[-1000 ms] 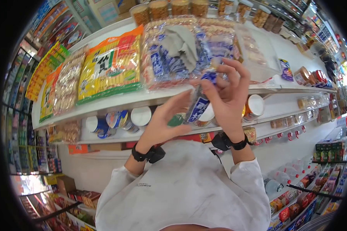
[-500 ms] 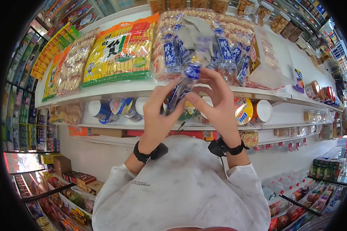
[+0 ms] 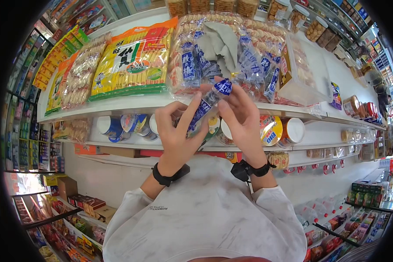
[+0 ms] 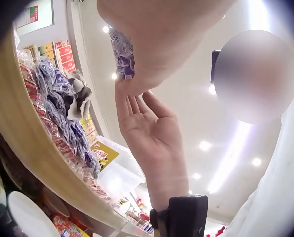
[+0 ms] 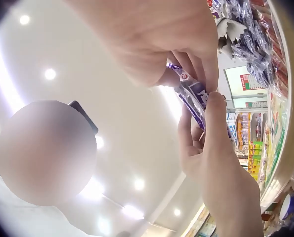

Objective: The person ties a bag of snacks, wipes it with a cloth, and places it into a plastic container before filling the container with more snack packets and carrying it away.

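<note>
Both hands hold a small clear packet with blue print [image 3: 201,109] in front of the shelf edge, its blue end tilted up to the right. My left hand [image 3: 179,133] grips the packet's lower part between thumb and fingers. At the upper end, my right hand [image 3: 242,118] has its thumb and fingers around the wrapper. The left thumb presses the packet [image 5: 192,96] in the right wrist view. Behind it lies a pile of similar blue-printed packets [image 3: 190,65], with a torn grey piece of card [image 3: 222,46] on top.
Left of the pile lies a large yellow snack bag [image 3: 133,61]. A clear plastic box [image 3: 303,78] stands at right. Jars of biscuits [image 3: 225,5] line the back. Below, a lower shelf holds tubs [image 3: 290,130], close to my forearms.
My left fingers have closed in on the packet, and its blue end now points up to the right. A pale blue packet shows right of the card, where a darker one lay.
</note>
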`<state>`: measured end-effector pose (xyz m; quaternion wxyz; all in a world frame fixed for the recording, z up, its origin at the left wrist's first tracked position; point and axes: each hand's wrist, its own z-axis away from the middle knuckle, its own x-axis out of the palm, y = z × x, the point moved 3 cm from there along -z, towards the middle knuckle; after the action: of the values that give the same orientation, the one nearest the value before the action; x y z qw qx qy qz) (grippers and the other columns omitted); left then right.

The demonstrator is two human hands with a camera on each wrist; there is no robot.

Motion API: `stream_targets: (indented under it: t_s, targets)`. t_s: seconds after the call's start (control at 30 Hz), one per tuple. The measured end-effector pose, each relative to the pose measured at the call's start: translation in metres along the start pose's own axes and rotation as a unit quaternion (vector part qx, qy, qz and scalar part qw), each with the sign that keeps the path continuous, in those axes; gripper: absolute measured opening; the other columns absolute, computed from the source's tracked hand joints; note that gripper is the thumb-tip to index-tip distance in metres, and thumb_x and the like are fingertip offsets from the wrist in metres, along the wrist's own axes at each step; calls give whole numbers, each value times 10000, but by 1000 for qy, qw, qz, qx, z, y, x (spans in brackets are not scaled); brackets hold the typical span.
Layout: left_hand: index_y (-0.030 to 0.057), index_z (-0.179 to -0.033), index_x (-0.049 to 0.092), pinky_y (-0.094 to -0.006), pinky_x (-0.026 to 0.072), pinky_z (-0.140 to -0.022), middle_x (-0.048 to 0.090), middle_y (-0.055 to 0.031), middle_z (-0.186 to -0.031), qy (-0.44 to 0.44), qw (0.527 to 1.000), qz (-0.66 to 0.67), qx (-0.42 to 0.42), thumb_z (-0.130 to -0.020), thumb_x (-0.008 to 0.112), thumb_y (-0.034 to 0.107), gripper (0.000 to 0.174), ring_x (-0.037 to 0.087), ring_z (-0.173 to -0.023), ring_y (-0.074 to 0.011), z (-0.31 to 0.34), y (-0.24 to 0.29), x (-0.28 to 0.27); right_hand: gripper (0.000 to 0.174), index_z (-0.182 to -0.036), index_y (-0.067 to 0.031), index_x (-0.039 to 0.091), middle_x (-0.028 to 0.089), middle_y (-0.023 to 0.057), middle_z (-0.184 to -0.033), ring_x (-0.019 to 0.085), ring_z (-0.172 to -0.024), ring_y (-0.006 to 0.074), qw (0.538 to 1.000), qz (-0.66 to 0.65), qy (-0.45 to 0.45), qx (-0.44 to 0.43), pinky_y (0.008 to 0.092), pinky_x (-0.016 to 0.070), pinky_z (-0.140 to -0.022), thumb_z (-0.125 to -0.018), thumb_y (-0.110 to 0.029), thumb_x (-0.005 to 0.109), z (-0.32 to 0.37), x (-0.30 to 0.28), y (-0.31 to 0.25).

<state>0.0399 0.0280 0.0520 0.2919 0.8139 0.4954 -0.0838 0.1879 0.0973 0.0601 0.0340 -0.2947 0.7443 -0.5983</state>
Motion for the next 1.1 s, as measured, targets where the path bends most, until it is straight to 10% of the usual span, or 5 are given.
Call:
stream_targets:
  t_s: [0.37, 0.67, 0.87, 1.1]
  targets:
    - [81, -1310, 711, -292, 475, -747, 518, -83, -1115, -11, 1000, 4, 14, -653, 859, -29, 682, 556, -842, -174, 6, 1, 0, 433, -1495, 36, 433, 560, 144, -1478, 558, -1338, 205, 997, -38, -56, 28, 336, 475, -1076, -1067, 10, 492, -4, 1, -5]
    - [38, -1331, 689, -286, 512, -714, 602, -86, -1096, -75, 975, 197, -66, -763, 858, 47, 593, 613, -888, -173, -5, 3, -2, 366, -1425, 3, 501, 729, 116, -1180, 664, -1070, 128, 994, 53, 98, 5, 265, 517, -897, -1103, -168, 531, -9, -10, 14]
    - [-14, -1293, 685, -239, 526, -692, 643, -98, -1106, -57, 915, 347, -197, -859, 753, -61, 442, 659, -820, -110, -10, -23, 1, 321, -1333, 12, 581, 738, 129, -1088, 727, -919, 160, 989, -18, -19, 144, 271, 585, -800, -1118, -208, 493, 4, 4, 18]
    - [15, -1203, 755, -270, 537, -817, 650, -77, -1080, -82, 948, 280, -130, -904, 682, -117, 336, 658, -941, -154, -9, -28, -10, 332, -1318, 31, 573, 731, 161, -1082, 748, -913, 224, 977, -48, -64, 200, 316, 638, -749, -1120, -216, 472, 20, 12, 25]
